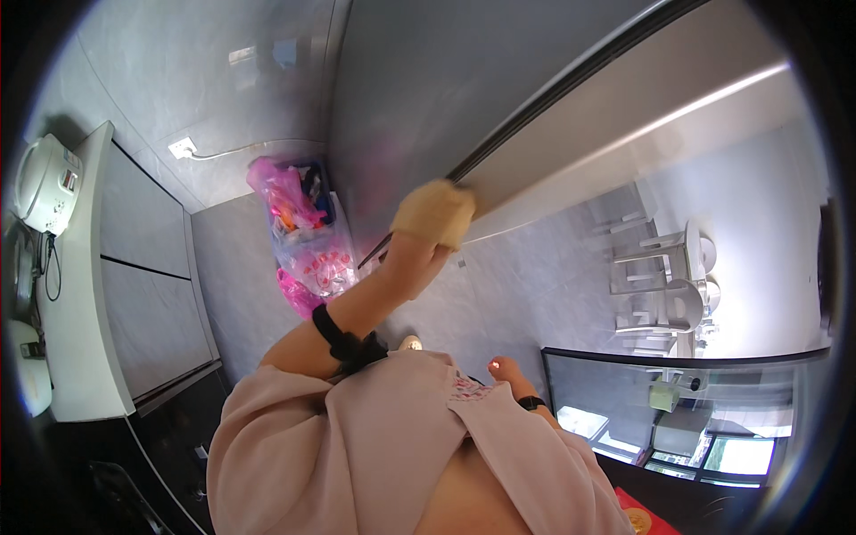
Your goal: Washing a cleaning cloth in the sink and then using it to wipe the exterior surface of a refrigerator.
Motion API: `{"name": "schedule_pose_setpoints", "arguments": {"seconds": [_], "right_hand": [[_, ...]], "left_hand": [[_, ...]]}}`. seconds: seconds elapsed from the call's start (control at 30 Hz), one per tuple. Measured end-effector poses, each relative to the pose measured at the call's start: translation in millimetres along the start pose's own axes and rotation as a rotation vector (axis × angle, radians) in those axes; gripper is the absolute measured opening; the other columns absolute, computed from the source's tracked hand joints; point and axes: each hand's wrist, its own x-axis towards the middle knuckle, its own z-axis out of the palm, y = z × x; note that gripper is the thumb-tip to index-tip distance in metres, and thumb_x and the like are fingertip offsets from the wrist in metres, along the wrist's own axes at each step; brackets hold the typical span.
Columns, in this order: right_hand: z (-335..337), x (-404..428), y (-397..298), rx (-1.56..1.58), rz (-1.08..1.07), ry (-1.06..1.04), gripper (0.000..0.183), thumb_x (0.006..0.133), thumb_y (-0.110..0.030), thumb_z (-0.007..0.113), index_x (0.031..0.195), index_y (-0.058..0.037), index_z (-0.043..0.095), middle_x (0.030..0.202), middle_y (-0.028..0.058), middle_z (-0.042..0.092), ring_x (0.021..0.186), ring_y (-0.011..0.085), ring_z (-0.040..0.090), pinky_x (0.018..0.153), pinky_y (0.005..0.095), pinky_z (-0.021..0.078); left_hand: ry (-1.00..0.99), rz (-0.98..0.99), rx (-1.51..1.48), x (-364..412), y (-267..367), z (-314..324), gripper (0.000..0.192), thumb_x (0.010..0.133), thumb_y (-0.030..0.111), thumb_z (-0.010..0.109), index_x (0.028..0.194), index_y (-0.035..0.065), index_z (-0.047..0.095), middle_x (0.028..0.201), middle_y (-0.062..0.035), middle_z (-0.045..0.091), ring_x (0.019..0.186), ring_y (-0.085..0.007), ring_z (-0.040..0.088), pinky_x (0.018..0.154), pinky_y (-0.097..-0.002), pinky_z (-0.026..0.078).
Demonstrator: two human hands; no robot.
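My left hand reaches up and forward, with a tan-yellow cloth covering its fingers. The cloth touches the dark edge strip of a tall grey appliance, which looks like a refrigerator. Slight blur softens the cloth, and it hides my fingers. Lower down on the right, my right hand hangs beside my pink top, with its fingers partly turned from view. Whether anything is in it cannot be told. A black band circles each wrist.
A blue bin and clear and pink plastic bags stand on the floor beside the appliance. A cord runs to a wall socket. Left, a white rice cooker sits on a counter. White chairs and a glass panel are right.
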Motion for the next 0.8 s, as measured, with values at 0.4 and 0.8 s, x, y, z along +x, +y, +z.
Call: {"name": "schedule_pose_setpoints", "arguments": {"seconds": [0.4,0.8], "right_hand": [[0,-1,13,-0.003,-0.007,-0.029,0.025,0.075,-0.025,0.053,0.087,-0.0063,0.063,0.089,0.0182,0.062,0.087,0.0359,0.057,0.075,0.0413,0.0459],[-21,6,-5,-0.008,-0.127,0.047,0.023,0.077,-0.028,0.055,0.085,-0.0084,0.063,0.082,0.0157,0.063,0.079,0.0337,0.059,0.068,0.0405,0.0463]], "left_hand": [[0.173,0.042,-0.040,18,-11,3,0.020,0.069,0.008,0.064,0.088,0.0067,0.060,0.083,-0.0101,0.059,0.075,-0.0302,0.056,0.070,-0.0384,0.044],[0.134,-0.025,0.048,36,-1,-1,0.021,0.069,0.005,0.062,0.090,0.0072,0.061,0.092,-0.0114,0.061,0.085,-0.0325,0.057,0.075,-0.0374,0.045]]}}
